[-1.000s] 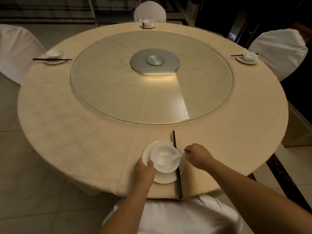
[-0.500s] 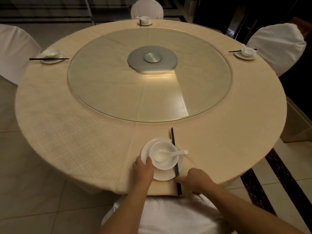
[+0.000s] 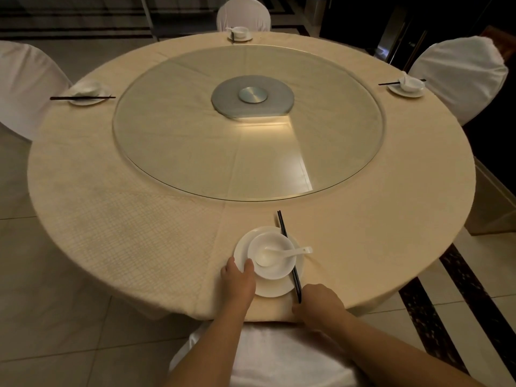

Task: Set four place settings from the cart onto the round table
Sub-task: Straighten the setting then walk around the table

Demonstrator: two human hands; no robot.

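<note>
1. The round table (image 3: 111,219) fills most of my view, spreading ahead of both hands, with a glass turntable (image 3: 195,121) at its centre, well beyond my reach.
2. White-covered chairs ring it; one chair (image 3: 279,358) sits directly under my forearms, at the table's near edge.
3. Three settings already lie well apart from my hands: the far setting (image 3: 239,33) straight ahead, the left setting (image 3: 85,93) far off to my left, the right setting (image 3: 406,86) far off to my right. Each shows a plate, a bowl and dark chopsticks.
4. The fourth setting is between my hands: a white plate (image 3: 268,289), a bowl (image 3: 275,270) stacked on it, a spoon (image 3: 282,254) lying in the bowl with its handle pointing toward my right side.
5. My left hand (image 3: 238,280) rests on the plate's near-left rim, thumb up against the bowl, steadying it.
6. My right hand (image 3: 321,303) is curled at the table edge, at the near end of the chopsticks (image 3: 289,255); I cannot tell whether it pinches them or just nudges them.
7. I judge this the last step: squaring the chopsticks, which lie across the plate's right rim. The next move calls for a small, gentle alignment without shifting the plate.
</note>
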